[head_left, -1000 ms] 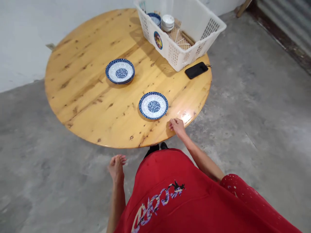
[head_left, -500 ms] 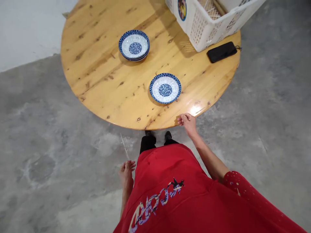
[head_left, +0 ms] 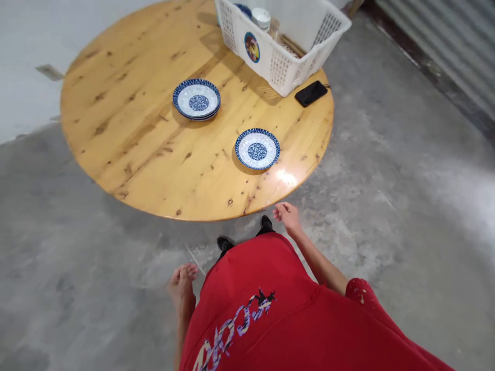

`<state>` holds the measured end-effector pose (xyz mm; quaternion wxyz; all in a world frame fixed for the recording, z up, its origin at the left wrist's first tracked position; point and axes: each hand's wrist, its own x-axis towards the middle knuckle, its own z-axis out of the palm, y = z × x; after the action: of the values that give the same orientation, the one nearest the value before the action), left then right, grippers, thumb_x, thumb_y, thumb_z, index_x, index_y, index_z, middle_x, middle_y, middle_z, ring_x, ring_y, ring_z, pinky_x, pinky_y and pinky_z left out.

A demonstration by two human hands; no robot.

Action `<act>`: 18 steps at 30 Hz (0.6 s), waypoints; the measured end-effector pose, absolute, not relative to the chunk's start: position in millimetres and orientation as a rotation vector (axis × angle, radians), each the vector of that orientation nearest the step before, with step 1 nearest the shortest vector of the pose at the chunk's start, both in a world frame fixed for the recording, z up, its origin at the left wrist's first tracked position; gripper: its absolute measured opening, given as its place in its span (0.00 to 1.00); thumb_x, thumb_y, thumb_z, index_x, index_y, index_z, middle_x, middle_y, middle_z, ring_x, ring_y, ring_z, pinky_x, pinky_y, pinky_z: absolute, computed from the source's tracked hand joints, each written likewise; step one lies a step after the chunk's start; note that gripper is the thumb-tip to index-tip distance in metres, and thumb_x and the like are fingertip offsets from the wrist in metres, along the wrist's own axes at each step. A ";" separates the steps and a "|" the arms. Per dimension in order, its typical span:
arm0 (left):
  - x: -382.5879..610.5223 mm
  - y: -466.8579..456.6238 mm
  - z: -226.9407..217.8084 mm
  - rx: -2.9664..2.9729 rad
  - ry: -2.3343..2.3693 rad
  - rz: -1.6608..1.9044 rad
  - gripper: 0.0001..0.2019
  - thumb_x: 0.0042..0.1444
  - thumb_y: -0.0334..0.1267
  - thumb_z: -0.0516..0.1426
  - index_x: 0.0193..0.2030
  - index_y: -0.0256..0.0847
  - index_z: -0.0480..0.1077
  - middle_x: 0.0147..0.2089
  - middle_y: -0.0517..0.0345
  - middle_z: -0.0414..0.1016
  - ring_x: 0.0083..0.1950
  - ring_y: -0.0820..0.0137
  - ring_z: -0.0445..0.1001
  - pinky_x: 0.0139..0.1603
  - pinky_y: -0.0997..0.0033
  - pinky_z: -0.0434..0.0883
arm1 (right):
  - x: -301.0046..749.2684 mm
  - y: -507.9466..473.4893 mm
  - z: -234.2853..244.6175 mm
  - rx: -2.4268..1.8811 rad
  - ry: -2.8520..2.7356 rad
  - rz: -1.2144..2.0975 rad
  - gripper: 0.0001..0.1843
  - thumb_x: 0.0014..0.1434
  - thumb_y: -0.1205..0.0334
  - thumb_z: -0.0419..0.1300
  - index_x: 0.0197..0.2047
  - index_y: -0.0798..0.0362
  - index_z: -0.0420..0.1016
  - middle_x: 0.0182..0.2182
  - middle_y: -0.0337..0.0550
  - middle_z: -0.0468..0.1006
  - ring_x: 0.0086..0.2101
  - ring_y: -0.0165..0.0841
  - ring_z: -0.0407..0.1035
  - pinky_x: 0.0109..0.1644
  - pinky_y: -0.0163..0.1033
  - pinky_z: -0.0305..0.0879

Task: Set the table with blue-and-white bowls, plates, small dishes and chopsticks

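Note:
One blue-and-white plate (head_left: 257,149) lies by itself near the front right of the round wooden table (head_left: 127,113). Farther back and to the left is a small stack of matching plates (head_left: 197,99). My right hand (head_left: 286,214) hovers just off the table's front edge, below the single plate, fingers loosely bent and holding nothing. Down at my side, over the floor, hangs my left hand (head_left: 183,282), slightly blurred, its fingers loosely apart around nothing. Neither hand touches a plate.
A white plastic basket (head_left: 280,72) stands at the back right of the table, with white bowls (head_left: 261,18) and wooden sticks (head_left: 293,45) inside. Beside it lies a black phone (head_left: 311,94). A wall is at the left; grey concrete floor (head_left: 386,232) surrounds the table.
My view has shifted, bringing more of the basket and the right side of the room into sight. My right hand has moved off the table edge. The plates rest as before.

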<state>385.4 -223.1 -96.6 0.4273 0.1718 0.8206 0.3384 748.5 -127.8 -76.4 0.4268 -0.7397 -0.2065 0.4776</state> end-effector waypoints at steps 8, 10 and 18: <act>277.6 -245.2 -98.2 0.445 2.049 0.854 0.09 0.42 0.52 0.55 0.27 0.54 0.68 0.30 0.61 0.82 0.51 0.47 0.80 0.51 0.41 0.76 | 640.4 -133.1 -75.0 -1.762 -0.568 1.228 0.09 0.53 0.55 0.59 0.31 0.53 0.72 0.22 0.37 0.76 0.19 0.27 0.69 0.20 0.28 0.61; 256.1 -248.0 -96.8 0.441 2.051 0.877 0.09 0.44 0.52 0.55 0.28 0.54 0.69 0.33 0.63 0.83 0.53 0.48 0.78 0.55 0.41 0.75 | 630.1 -129.7 -70.6 -1.746 -0.566 1.207 0.08 0.54 0.58 0.59 0.31 0.54 0.73 0.22 0.37 0.76 0.19 0.26 0.69 0.20 0.28 0.60; 217.6 -242.0 -103.2 0.481 2.011 0.933 0.10 0.44 0.51 0.57 0.30 0.50 0.69 0.35 0.60 0.84 0.51 0.50 0.79 0.45 0.50 0.80 | 654.4 -72.9 -52.8 -1.769 -0.336 1.056 0.04 0.59 0.65 0.60 0.33 0.55 0.69 0.23 0.39 0.77 0.18 0.25 0.69 0.19 0.28 0.62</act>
<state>217.6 -242.0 -103.2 0.4230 0.1921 0.8033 0.3728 654.4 -72.9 -52.8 0.5028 -0.7326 -0.1391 0.4373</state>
